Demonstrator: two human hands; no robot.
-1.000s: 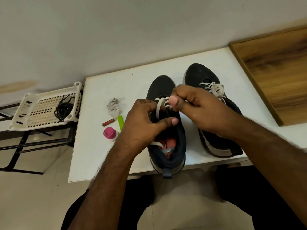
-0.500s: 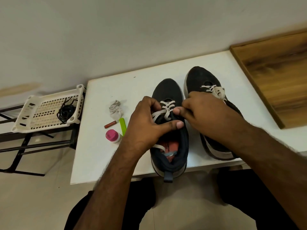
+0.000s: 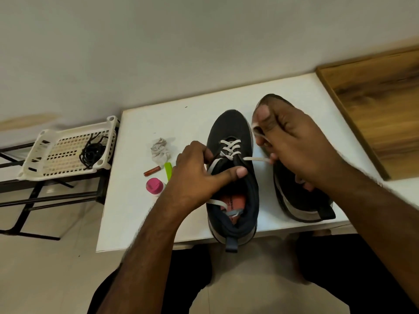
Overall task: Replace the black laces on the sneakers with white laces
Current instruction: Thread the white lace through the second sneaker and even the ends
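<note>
1. The table (image 3: 140,214) carries both dark sneakers side by side, toes pointing away from the person sitting at it.
2. The left sneaker (image 3: 231,132) is partly done, I'd say: the white lace (image 3: 230,147) crosses the upper eyelets near the toe, while the rows toward the ankle look unlaced.
3. The right sneaker (image 3: 301,200) is mostly hidden under the arm, so I cannot tell how far its lacing has got.
4. The basket (image 3: 45,159) on the rack beside the table holds a tangle of black laces (image 3: 91,152), so at least some of the old ones appear to be out.
5. The right hand (image 3: 294,146) pinches 1 end of the white lace and draws it sideways from an eyelet; it is blurred.
6. The left hand (image 3: 199,175) grips the sneaker's side, thumb lying across the tongue opening, the other lace strand running under its fingers.
7. Left to do, by my guess: the remaining eyelets and a knot.
</note>
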